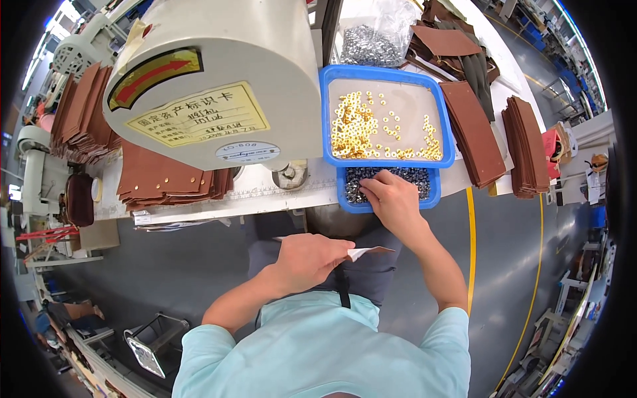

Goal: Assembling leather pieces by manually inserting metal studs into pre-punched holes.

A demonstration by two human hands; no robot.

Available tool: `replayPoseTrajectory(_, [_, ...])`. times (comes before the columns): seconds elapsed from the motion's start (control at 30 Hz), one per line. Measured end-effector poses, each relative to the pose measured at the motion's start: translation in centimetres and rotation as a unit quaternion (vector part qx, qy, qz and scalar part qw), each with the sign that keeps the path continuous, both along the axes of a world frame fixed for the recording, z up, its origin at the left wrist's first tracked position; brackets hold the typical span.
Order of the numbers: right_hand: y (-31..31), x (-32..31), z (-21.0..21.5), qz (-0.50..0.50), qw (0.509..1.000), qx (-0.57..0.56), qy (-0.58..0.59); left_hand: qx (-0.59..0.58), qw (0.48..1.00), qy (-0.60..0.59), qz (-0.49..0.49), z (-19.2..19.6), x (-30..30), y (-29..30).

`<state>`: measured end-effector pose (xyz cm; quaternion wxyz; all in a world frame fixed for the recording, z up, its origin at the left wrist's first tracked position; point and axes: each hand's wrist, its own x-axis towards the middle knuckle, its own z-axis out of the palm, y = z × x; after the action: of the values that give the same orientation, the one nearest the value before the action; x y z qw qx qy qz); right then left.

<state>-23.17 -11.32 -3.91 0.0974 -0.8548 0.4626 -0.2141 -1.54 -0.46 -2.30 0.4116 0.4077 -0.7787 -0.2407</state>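
A flat brown leather piece [363, 251] is gripped by the closed fingers of the left hand [306, 260] and held low over the lap, in front of the bench edge; only its pale and brown tip shows past the knuckles. The right hand [391, 198] is laid on the near blue tray [348, 196], its fingers curled down into the dark silver rivets [415, 176] kept there; whether a rivet is pinched between the fingertips cannot be told, as the tips are hidden. Just behind, partly overlapping this tray, a larger blue tray [448, 142] is set, with gold eyelets [355, 126] scattered over its pale floor. To the left of both trays a big cream machine head [219, 79] is seen, bearing a yellow label. Stacks of brown leather pieces [166, 179] are piled under it on the white bench [279, 194], and more stacks [474, 129] are placed to the right of the trays. A clear bag of silver parts [371, 43] is lying further back.
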Motion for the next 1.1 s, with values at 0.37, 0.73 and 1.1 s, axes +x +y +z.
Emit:
replayPoseTrajectory(0.37, [2.0, -0.2, 1.9, 0.018, 0.975, 0.088, -0.204, -0.163, 0.984, 0.066, -0.025, 0.7, 0.3, -0.3])
replayPoseTrajectory(0.73, [5.3, -1.6, 6.1, 0.100, 0.786, 0.510, -0.335, -0.133, 0.988, 0.074, -0.011, 1.1, -0.5, -0.5])
replayPoseTrajectory(1.1, [6.2, -1.1, 6.1, 0.110, 0.818, 0.444, -0.349, -0.079, 0.995, 0.062, -0.004, 1.3, -0.1, -0.1])
